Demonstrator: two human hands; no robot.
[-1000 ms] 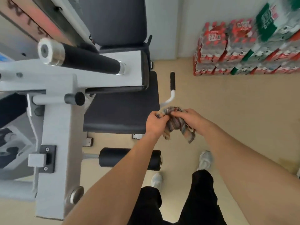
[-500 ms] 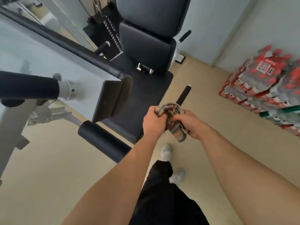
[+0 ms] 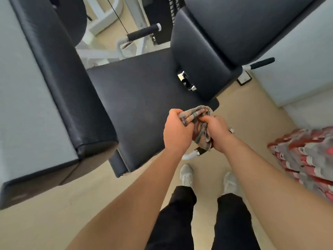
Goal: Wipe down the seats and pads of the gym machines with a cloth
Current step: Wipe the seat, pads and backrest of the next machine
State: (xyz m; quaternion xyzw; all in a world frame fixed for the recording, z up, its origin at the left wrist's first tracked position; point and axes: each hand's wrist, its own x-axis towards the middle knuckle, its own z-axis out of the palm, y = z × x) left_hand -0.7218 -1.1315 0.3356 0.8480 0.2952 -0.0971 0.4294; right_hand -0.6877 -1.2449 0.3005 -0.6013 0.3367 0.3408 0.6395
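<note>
A bunched striped cloth (image 3: 197, 121) is held between both hands, just above the front right corner of the black seat pad (image 3: 140, 94). My left hand (image 3: 177, 131) grips its left end and my right hand (image 3: 217, 134) grips its lower right part. The black back pad (image 3: 225, 38) rises behind the seat at the upper right. A long black arm pad (image 3: 61, 69) on a grey frame runs down the left side. The cloth is not touching the seat.
A black-gripped handle (image 3: 143, 32) sticks out behind the seat, and another handle (image 3: 262, 63) at the right of the back pad. A white-and-chrome seat handle (image 3: 191, 155) shows under my hands. Shrink-wrapped bottle packs (image 3: 306, 159) stand on the beige floor at right. My shoes (image 3: 186, 175) are below.
The view has swung over the seat, which now fills the middle of the frame. Both hands keep hold of the cloth and have moved over the seat's front right corner.
</note>
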